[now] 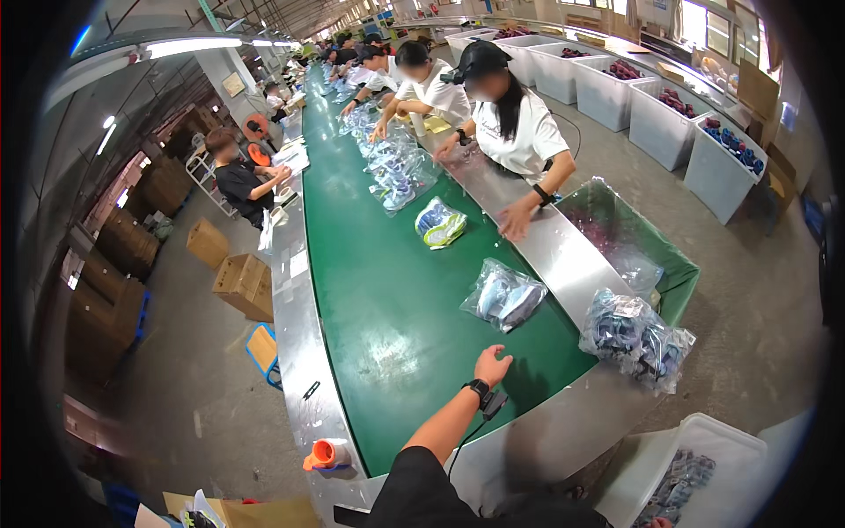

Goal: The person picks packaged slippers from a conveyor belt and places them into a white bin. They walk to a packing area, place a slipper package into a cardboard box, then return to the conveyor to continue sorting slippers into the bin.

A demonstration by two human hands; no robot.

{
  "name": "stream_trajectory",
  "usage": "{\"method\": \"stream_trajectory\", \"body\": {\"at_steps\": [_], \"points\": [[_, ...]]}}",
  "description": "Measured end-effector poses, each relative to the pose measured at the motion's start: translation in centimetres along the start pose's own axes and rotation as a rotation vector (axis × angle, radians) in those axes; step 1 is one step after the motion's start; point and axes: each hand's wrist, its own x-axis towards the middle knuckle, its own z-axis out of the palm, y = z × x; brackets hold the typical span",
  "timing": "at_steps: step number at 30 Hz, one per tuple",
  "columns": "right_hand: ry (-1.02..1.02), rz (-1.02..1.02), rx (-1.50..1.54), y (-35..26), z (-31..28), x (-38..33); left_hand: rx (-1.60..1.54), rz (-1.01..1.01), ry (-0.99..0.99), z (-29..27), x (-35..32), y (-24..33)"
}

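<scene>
clear plastic bag of blue-white shoes (504,297) beyond our open, empty hand (491,364); belt drift could carry it away.

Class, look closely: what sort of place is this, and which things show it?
Probably a factory packing line: a long green conveyor belt carries clear bagged shoes, workers line its side, and white bins stand behind.

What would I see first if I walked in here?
A long green conveyor belt runs up the middle, carrying clear bags of shoes. The person's left hand reaches out over the belt, open, just short of the nearest bag. Along the right stand big white bins.
</scene>
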Motion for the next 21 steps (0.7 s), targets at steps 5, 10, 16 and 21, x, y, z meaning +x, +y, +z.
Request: {"method": "stream_trajectory", "body": {"at_steps": [5, 10, 16, 21], "points": [[0.085, -0.037, -0.17, -0.6, -0.3, -3.3, 0.18, 0.113, 0.161, -0.1, 7.1, 2.3], [0.169, 0.044, -0.195, -0.5, 0.7, -6.5, 0.45, 0.03, 0.303, -0.4, 12.8, 4.8], [0.232, 0.094, -0.207, -0.1, 1.8, -9.6, 0.478, -0.139, 0.345, -1.5, 16.0, 7.3], [0.224, 0.107, -0.191, 1.7, 2.5, -10.3, 0.179, -0.37, -0.018, 0.4, 15.8, 3.7]]}}
